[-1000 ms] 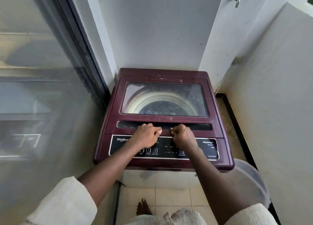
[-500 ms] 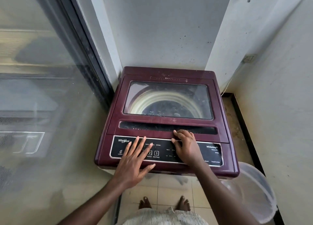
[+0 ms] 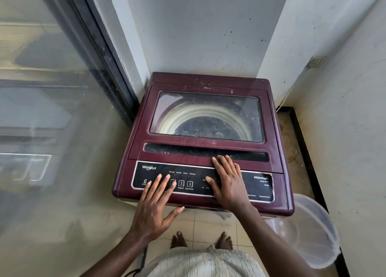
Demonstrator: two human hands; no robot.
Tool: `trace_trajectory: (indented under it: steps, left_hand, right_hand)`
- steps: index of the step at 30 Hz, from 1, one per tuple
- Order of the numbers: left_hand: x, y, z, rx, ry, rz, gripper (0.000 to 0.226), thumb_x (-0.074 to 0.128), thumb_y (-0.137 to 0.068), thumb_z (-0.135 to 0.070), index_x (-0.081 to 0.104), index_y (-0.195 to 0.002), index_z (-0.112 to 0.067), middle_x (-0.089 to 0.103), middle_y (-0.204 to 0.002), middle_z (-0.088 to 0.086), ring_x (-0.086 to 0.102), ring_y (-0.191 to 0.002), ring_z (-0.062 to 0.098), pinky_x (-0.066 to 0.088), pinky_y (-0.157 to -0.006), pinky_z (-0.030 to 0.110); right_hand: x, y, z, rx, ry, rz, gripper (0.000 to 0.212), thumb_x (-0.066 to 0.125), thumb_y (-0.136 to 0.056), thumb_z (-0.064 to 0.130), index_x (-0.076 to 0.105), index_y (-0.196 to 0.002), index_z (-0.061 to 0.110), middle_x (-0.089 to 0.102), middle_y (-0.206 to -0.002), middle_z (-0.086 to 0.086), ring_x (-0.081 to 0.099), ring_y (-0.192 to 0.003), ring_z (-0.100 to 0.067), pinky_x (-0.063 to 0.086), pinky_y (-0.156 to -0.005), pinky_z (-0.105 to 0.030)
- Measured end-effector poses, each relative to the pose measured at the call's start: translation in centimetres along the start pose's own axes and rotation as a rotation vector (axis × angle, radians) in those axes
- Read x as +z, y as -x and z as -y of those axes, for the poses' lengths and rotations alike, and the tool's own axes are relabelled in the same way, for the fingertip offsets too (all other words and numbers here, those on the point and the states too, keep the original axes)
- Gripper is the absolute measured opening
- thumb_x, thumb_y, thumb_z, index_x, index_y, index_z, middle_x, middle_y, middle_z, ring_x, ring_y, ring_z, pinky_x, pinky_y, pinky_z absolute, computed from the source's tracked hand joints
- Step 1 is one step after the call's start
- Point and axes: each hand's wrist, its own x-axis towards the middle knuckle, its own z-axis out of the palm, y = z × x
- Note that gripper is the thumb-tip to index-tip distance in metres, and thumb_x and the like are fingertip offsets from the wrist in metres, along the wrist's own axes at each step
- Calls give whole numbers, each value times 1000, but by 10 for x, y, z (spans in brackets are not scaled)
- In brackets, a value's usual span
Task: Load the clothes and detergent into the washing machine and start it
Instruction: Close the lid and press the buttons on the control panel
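Note:
A maroon top-loading washing machine [image 3: 137,134] stands in a corner with its glass lid [image 3: 206,116] closed; the drum and dark contents show dimly through it. My left hand [image 3: 155,205] lies flat on the black control panel [image 3: 261,187], fingers spread, index fingertip on the leftmost numbered button. My right hand [image 3: 229,182] rests open on the panel's middle, its fingertips reaching the lid's handle slot [image 3: 188,149]. Buttons marked 2 and 3 [image 3: 185,183] show between the hands. Neither hand holds anything.
A glass sliding door [image 3: 52,120] runs along the left. White walls close in behind and to the right. A clear plastic basin [image 3: 309,230] sits on the floor at the machine's right front corner. My bare feet [image 3: 201,240] stand on the tiles.
Both fists on the lid handle have opened. My left hand slid down onto the panel's buttons; my right hand flattened near the handle slot. The camera moved closer.

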Motion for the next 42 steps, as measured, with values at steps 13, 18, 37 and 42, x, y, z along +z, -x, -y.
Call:
trace_trajectory:
  steps: [13, 18, 37, 42]
  left_hand:
    - [-33, -78, 4, 21, 129, -90, 41, 45, -95, -43, 64, -122, -20, 62, -129, 7, 52, -125, 26, 38, -109, 43]
    - [-46, -108, 28, 70, 246, -108, 23, 59, -92, -26, 75, -106, -16, 74, -106, 3, 67, -102, 20, 47, -94, 41]
    - [-43, -115, 42, -61, 522, -24, 19, 66, -89, -15, 74, -106, -11, 73, -106, 3, 66, -98, 9, 49, -93, 21]
    - [-44, -115, 40, -76, 517, -25, 19, 66, -90, -15, 74, -107, -10, 73, -108, 4, 66, -101, 15, 49, -96, 30]
  right_hand:
    - [-34, -10, -25, 89, -72, -161, 35, 59, -92, 27, 65, -120, 8, 62, -126, -14, 51, -123, -32, 36, -109, -43]
    - [-52, -15, -49, 121, -80, -162, 22, 59, -91, 15, 72, -107, 6, 73, -105, -12, 63, -102, -32, 45, -95, -36]
    - [-48, -13, -44, 235, -106, -147, 26, 66, -85, 19, 71, -110, 13, 72, -103, -8, 56, -101, -29, 44, -88, -33]
    - [-48, -14, -44, 235, -111, -153, 26, 65, -85, 18, 71, -109, 12, 72, -103, -9, 57, -100, -30, 44, -89, -34]
